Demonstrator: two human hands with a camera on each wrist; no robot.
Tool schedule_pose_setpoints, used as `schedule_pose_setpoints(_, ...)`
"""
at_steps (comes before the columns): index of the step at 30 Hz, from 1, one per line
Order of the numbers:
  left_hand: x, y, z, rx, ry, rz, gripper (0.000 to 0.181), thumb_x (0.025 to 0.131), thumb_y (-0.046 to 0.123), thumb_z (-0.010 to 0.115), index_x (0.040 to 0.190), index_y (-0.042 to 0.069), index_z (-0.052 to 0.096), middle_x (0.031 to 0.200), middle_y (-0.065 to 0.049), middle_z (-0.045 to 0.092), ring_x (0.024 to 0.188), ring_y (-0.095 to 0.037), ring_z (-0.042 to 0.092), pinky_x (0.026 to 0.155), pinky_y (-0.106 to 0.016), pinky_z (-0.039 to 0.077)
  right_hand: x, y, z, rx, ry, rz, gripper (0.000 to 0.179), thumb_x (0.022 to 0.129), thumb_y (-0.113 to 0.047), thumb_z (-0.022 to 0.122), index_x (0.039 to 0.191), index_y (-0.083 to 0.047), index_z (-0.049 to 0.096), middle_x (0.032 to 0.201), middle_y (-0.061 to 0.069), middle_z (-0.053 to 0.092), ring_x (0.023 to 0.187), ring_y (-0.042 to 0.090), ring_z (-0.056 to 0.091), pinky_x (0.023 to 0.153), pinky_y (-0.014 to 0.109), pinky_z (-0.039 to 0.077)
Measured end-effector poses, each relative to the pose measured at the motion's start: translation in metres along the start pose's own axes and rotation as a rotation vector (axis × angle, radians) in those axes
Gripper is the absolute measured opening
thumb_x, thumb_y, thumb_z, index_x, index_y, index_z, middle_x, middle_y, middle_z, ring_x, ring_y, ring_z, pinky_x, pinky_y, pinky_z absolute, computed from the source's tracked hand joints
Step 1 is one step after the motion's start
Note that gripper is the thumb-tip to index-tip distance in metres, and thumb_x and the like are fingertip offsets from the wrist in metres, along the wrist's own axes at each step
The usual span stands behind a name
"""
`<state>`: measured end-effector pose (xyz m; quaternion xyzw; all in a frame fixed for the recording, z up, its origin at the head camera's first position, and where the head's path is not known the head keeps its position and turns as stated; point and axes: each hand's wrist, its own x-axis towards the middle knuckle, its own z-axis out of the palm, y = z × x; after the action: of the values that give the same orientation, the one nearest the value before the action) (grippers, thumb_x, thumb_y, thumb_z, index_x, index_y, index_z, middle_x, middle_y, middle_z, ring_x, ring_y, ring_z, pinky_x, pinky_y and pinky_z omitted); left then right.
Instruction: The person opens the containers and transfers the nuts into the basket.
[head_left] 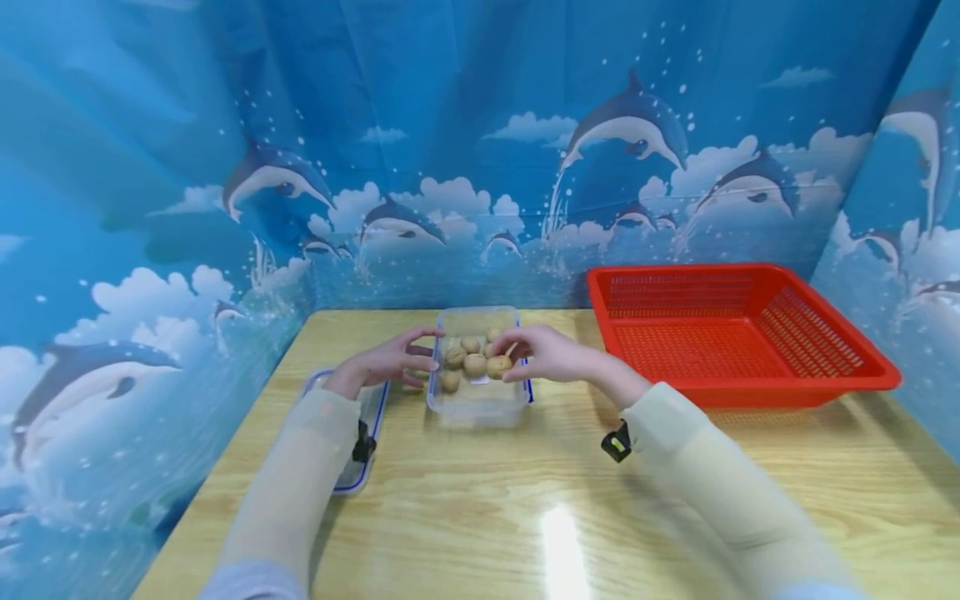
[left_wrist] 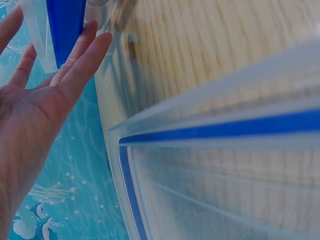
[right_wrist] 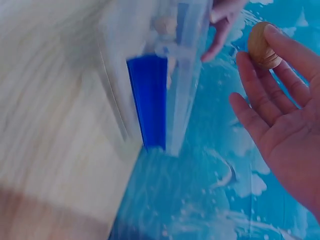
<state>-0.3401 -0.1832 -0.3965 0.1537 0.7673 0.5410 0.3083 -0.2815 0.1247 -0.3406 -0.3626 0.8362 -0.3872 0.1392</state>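
Note:
A clear plastic container [head_left: 474, 408] with several walnuts [head_left: 453, 357] in it stands near the back edge of the table. Over its right side, my right hand [head_left: 551, 354] pinches a walnut [right_wrist: 261, 44] between thumb and fingertips. That walnut is above the container's rim in the right wrist view. My left hand [head_left: 397, 360] is at the container's left rim, its fingers lightly spread and extended. In the left wrist view, those fingers [left_wrist: 82, 62] lie beside the container's blue latch [left_wrist: 65, 30].
A blue-rimmed clear lid or shallow box [head_left: 358, 475] lies on the wooden table [head_left: 465, 508], partly under my left forearm. To the right sits a red plastic basket [head_left: 742, 383]. A dolphin-printed curtain [head_left: 465, 150] hangs behind and on both sides.

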Motion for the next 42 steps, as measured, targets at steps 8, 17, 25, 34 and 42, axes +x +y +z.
schedule_pose_setpoints(8,-0.001,0.002,0.001,-0.005,0.0,-0.01,0.067,0.098,0.012,0.058,0.153,0.014,0.022,0.154,-0.025,0.022,0.133,-0.042,0.038,0.091,-0.051,0.05,-0.033,0.0,-0.034,0.011,0.07,0.058,0.036,0.088,-0.009,0.072,0.121,-0.003,0.06,0.12,0.01,0.059,0.101,0.022,0.062,0.088,0.036,0.053)
schedule_pose_setpoints(17,-0.001,0.001,0.001,-0.001,0.015,-0.022,0.066,0.098,0.011,0.057,0.153,0.015,0.022,0.155,-0.023,0.021,0.133,-0.041,0.038,0.091,-0.05,0.05,-0.062,0.014,-0.068,-0.076,0.195,0.17,0.037,0.086,-0.007,0.074,0.121,-0.005,0.061,0.119,0.011,0.06,0.101,0.025,0.06,0.085,0.037,0.054)
schedule_pose_setpoints(25,-0.001,0.0,0.001,-0.007,0.02,-0.019,0.066,0.097,0.012,0.058,0.153,0.016,0.024,0.154,-0.023,0.022,0.132,-0.041,0.039,0.091,-0.05,0.05,-0.089,0.038,-0.091,-0.1,0.261,0.257,0.036,0.088,-0.011,0.073,0.121,-0.007,0.061,0.118,0.01,0.059,0.103,0.026,0.058,0.082,0.033,0.054)
schedule_pose_setpoints(34,0.001,-0.001,0.003,-0.015,0.014,-0.005,0.064,0.098,0.011,0.057,0.153,0.017,0.024,0.154,-0.024,0.023,0.131,-0.041,0.04,0.09,-0.05,0.051,-0.117,0.069,-0.106,-0.106,0.343,0.35,0.036,0.09,-0.012,0.07,0.123,-0.002,0.058,0.117,0.017,0.06,0.1,0.029,0.061,0.078,0.033,0.056)
schedule_pose_setpoints(42,-0.001,0.001,0.002,-0.007,0.014,-0.008,0.064,0.098,0.011,0.056,0.153,0.017,0.025,0.154,-0.022,0.023,0.131,-0.04,0.041,0.091,-0.05,0.05,-0.129,0.098,-0.106,-0.101,0.344,0.406,0.036,0.09,-0.011,0.07,0.122,0.003,0.057,0.116,0.021,0.058,0.097,0.032,0.06,0.079,0.041,0.056)
